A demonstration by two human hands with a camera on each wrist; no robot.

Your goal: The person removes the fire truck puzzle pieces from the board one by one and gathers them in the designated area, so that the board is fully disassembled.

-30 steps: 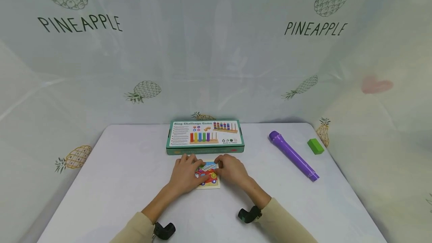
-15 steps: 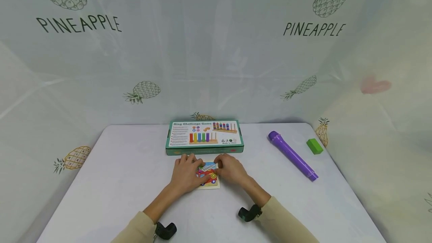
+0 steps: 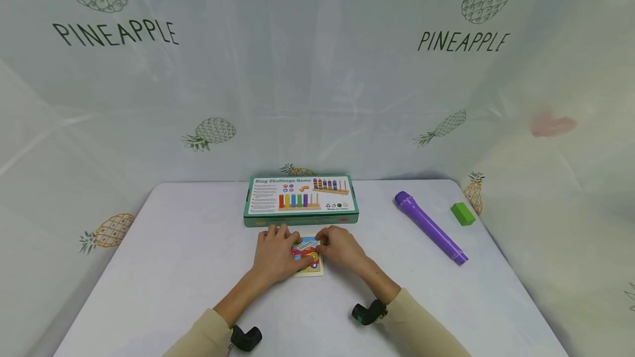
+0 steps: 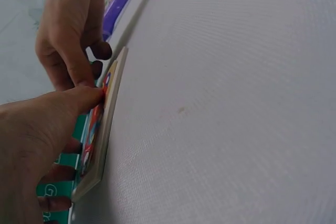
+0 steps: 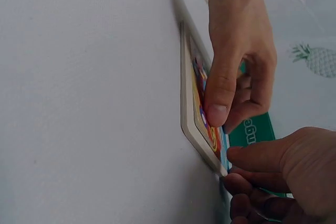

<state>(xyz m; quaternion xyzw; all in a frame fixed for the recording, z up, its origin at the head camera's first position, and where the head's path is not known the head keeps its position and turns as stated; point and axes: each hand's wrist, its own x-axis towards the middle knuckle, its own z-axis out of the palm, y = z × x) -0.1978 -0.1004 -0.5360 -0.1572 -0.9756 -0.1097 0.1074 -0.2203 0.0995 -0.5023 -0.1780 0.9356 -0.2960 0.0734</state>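
BOARD HELD BY BOTH HANDS; VISIBLE PART LOOKS DONE, L SIDE HIDDEN

Nearest, L cam (image 3: 247, 339) & R cam (image 3: 369, 312) are being worn at the wrists, over the white table (image 3: 163, 269).

A bit farther fwd, board (image 3: 310, 275) is being held, seemingly flat on the table, approx. mid, just in front of the box (image 3: 301, 198). Its L part is being gripped by L hand (image 3: 273, 255): thumb is being pressed on the picture (image 3: 306, 247), other fingers are being curled over toward the far side. Its R edge is being pinched b/w thumb & index of R hand (image 3: 342, 248), nr the far R corner.

Progress, as judged: a red vehicle is being shown in the picture, w/ its visible parts apparently seated inside the border. What's left can't be told: L part is being covered by L hand, so any gap or loose pc there is being hidden. Prob. a late stage, w/ the fit being pressed or checked, but that's only being inferred.

Beyond board, box isn't being touched. Off to R, purple mic (image 3: 431, 228) & green block (image 3: 463, 214) aren't being used, both well apart from the hands. Farthest, pineapple prints are being displayed on the backdrop (image 3: 317, 70).
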